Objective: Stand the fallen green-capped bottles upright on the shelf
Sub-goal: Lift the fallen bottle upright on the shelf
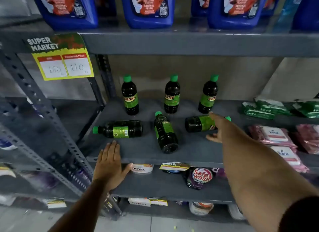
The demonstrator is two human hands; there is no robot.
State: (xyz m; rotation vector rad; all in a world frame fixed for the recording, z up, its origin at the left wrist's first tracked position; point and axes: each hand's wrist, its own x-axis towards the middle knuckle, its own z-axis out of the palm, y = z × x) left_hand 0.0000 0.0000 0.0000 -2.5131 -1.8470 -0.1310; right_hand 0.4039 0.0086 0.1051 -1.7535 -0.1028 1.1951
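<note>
Head camera, supermarket aisle: my left hand (110, 161) lies flat, palm down, on the front edge of the grey shelf (146, 154), fingers together and thumb spread to the right, holding nothing. My right arm stretches forward and my right hand (216, 128) reaches the rightmost fallen bottle (200, 123), fingers apart above it and thumb beneath at the shelf; I cannot tell whether the grip has closed on it.

I count six green-capped bottles of dark liquid. Three stand upright in a row at the back: the left upright bottle (130, 96), the middle upright bottle (172, 95) and the right upright bottle (208, 95), each with a green label reading "SUNNY", partly cut off on two. Three lie on their sides in front: the left fallen bottle (119, 129), cap pointing left with a barcode showing; the centre fallen bottle (165, 133), cap pointing to the back; and the one at my right hand, cap pointing right.

Above, three blue jugs (148, 8) in front read "TOTAL CLEAN". A price tag (63, 57) headed "SUPER MARKET" carries the handwritten figures 160 and 110. At right lie green packets (264, 107) and pink packs (276, 135) marked "Kara". Below sit a "Fit Fizz" tub (142, 168) and a "Safe wash" pouch (200, 177).
</note>
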